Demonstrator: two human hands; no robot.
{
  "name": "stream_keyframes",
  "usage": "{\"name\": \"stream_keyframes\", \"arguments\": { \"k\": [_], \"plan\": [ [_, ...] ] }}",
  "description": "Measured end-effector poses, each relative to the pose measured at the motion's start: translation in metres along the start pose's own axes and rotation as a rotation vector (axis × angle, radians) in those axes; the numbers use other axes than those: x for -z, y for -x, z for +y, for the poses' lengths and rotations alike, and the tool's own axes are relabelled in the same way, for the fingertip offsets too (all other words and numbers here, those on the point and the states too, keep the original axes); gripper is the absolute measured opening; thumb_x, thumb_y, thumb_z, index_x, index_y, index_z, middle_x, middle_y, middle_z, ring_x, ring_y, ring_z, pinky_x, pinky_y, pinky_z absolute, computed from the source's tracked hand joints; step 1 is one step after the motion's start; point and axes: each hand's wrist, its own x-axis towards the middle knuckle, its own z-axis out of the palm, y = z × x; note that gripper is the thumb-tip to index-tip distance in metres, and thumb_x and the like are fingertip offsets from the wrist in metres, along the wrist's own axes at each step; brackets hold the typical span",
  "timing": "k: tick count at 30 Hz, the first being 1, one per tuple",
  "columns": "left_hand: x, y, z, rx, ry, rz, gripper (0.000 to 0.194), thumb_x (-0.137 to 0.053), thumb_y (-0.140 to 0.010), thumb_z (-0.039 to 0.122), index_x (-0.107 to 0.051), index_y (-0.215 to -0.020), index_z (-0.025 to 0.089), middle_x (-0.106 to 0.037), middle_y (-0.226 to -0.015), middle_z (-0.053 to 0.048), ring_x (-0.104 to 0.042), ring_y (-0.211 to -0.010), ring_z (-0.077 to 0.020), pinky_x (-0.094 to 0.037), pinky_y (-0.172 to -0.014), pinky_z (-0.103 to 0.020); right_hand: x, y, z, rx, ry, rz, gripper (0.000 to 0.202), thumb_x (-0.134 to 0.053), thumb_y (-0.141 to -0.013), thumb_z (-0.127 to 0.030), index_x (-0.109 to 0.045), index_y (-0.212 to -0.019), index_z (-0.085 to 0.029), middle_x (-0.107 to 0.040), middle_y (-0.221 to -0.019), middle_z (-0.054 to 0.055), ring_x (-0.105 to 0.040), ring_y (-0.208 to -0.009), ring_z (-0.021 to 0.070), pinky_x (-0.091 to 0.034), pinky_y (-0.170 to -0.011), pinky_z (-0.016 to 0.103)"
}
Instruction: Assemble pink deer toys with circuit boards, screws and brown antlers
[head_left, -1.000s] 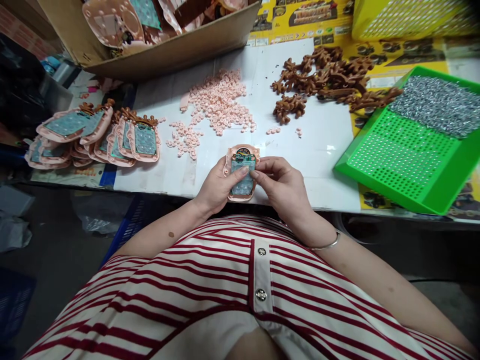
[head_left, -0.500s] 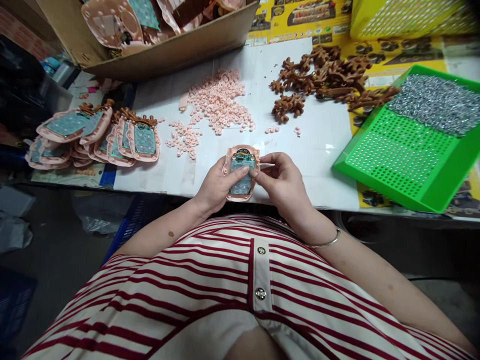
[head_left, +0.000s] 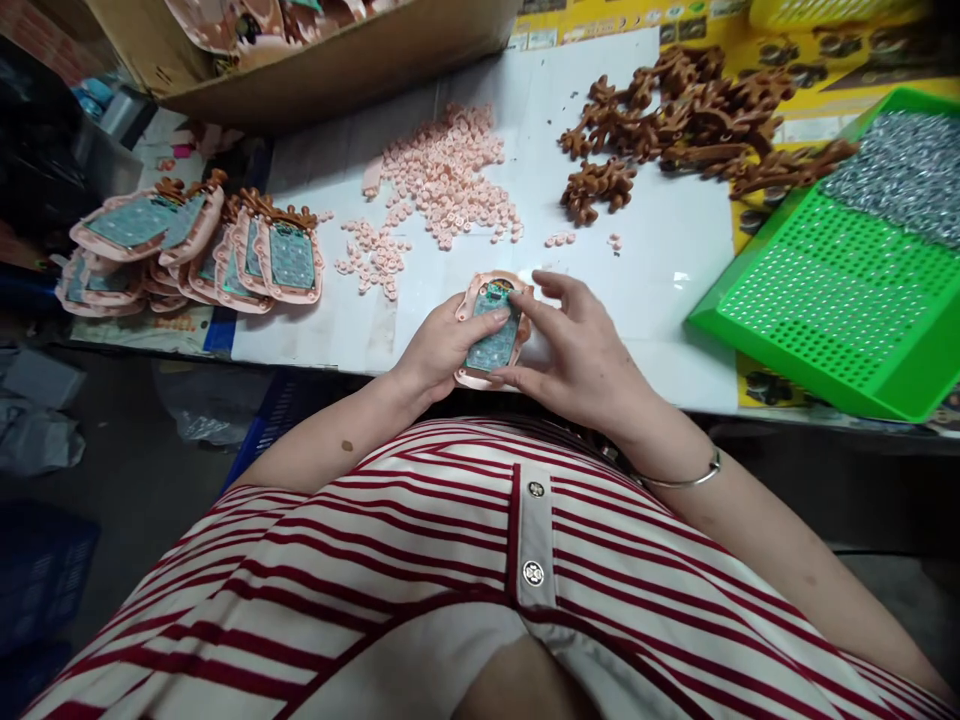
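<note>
White tabletop (head_left: pixel 660 330), pink casing (head_left: pixel 475 381) with teal panel (head_left: pixel 489 345)

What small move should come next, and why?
Probably the right hand should reach for the knobbly brown plastic pieces: several stacked pink plastic shells with teal panels carry such pieces along their tops, while the similar shell in the left hand shows none.

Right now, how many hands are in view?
2: the left hand grips the pink-rimmed casing from the left; the right hand is at its right side. No others show.
</note>
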Motion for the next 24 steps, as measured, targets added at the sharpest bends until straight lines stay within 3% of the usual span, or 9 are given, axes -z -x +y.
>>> {"name": "stream_keyframes", "arguments": {
  "k": [5,9,16,19,24],
  "plan": [
    [-0.003,-0.002,0.001,0.014,-0.024,0.044,0.031,-0.076,-0.078,0.02,-0.067,-0.107,0.014,-0.073,-0.093,-0.003,-0.07,-0.083,-0.0155,-0.055,-0.08,-0.027,0.006,-0.001,-0.011,0.046,0.133,-0.039,0.067,-0.063,-0.091,-0.056,-0.05,-0.144,-0.017,-0.056,-0.143,0.023,-0.053,-0.13,0.0396,-0.045,-0.105,0.06],
    [-0.002,0.0,0.003,-0.002,-0.009,-0.04,0.035,-0.077,-0.08,0.02,-0.066,-0.113,0.015,-0.072,-0.096,-0.002,-0.069,-0.086,-0.015,-0.054,-0.082,-0.025,0.006,-0.001,-0.015,0.04,0.142,-0.046,0.06,-0.062,-0.093,-0.052,-0.052,-0.141,-0.017,-0.059,-0.139,0.022,-0.055,-0.125,0.0383,-0.046,-0.102,0.058],
    [-0.003,-0.001,0.002,-0.054,0.068,-0.176,0.044,-0.064,-0.092,0.059,-0.069,-0.109,0.018,-0.068,-0.088,-0.006,-0.07,-0.089,-0.0208,-0.055,-0.085,-0.033,0.016,-0.001,-0.017,0.103,0.286,-0.069,0.059,-0.065,-0.093,-0.05,-0.055,-0.137,-0.013,-0.059,-0.14,0.023,-0.054,-0.128,0.039,-0.047,-0.103,0.057],
    [-0.006,-0.002,-0.001,-0.07,0.1,-0.185,0.052,-0.063,-0.09,0.065,-0.07,-0.11,0.018,-0.067,-0.084,-0.006,-0.069,-0.084,-0.0201,-0.056,-0.084,-0.034,0.017,0.0,-0.021,0.155,0.335,-0.029,0.059,-0.067,-0.092,-0.05,-0.055,-0.137,-0.013,-0.059,-0.14,0.024,-0.053,-0.131,0.0399,-0.046,-0.105,0.059],
    [-0.005,-0.003,-0.003,-0.08,0.144,-0.195,0.052,-0.062,-0.09,0.066,-0.074,-0.104,0.017,-0.069,-0.085,-0.006,-0.066,-0.076,-0.0184,-0.056,-0.072,-0.031,0.011,0.0,-0.022,0.187,0.273,0.016,0.054,-0.067,-0.092,-0.049,-0.056,-0.133,-0.016,-0.065,-0.129,0.023,-0.062,-0.118,0.0369,-0.053,-0.098,0.059]
  ]
}}
